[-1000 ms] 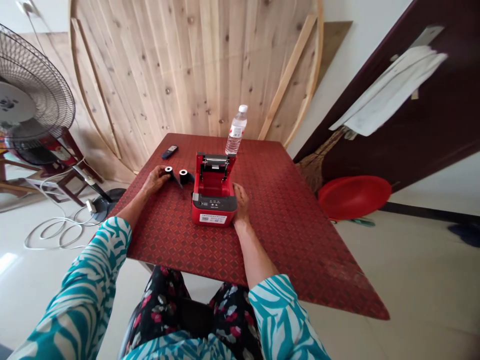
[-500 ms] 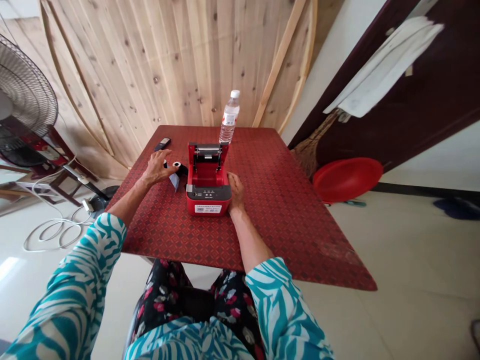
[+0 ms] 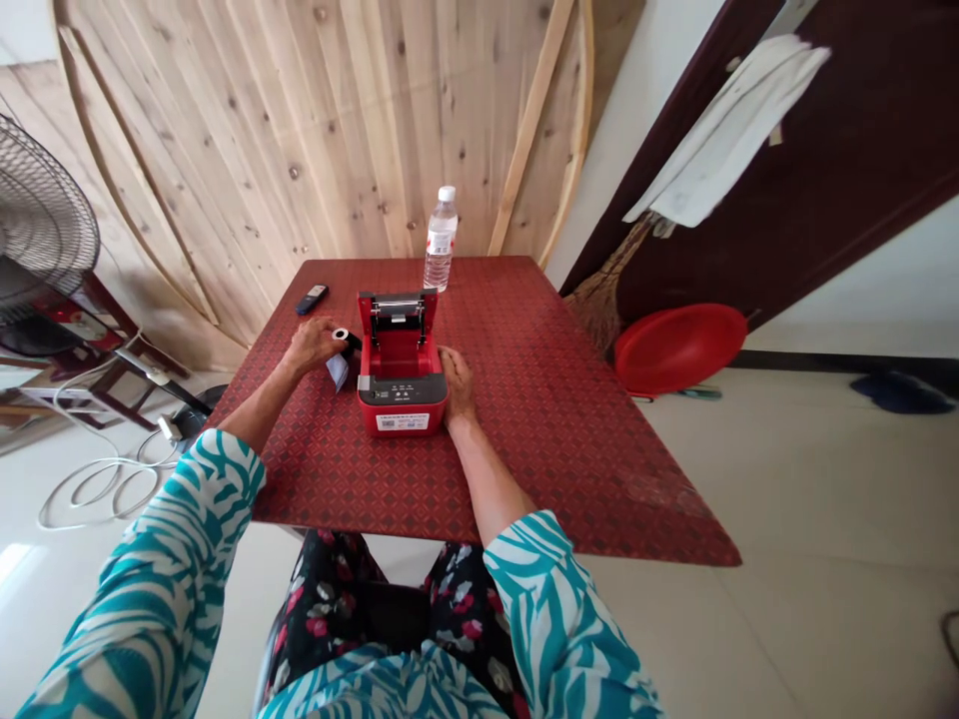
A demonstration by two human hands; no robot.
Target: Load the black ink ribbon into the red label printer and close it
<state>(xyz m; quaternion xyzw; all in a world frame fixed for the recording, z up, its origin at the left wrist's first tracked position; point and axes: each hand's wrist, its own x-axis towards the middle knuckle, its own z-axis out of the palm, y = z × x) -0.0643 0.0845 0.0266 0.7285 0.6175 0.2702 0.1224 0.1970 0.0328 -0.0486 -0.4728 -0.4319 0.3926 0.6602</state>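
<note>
A red label printer (image 3: 401, 374) stands on the red patterned table (image 3: 524, 419) with its lid up. My right hand (image 3: 456, 384) rests against the printer's right side, fingers curled along it. My left hand (image 3: 315, 345) lies just left of the printer with its fingers closed over a small black roll (image 3: 343, 336). A strip of pale tape (image 3: 338, 370) hangs from that roll. A second roll is hidden behind the hand or the printer.
A water bottle (image 3: 440, 240) stands behind the printer, and a dark remote (image 3: 311, 299) lies at the table's far left. A round wooden board (image 3: 337, 130) leans on the wall. A fan (image 3: 41, 240) and cables are at left, a red basin (image 3: 678, 345) on the floor at right.
My left hand moved right from the two rolls toward the printer and closed on one roll. My right hand stayed by the printer. The camera shifted, so everything slid left.
</note>
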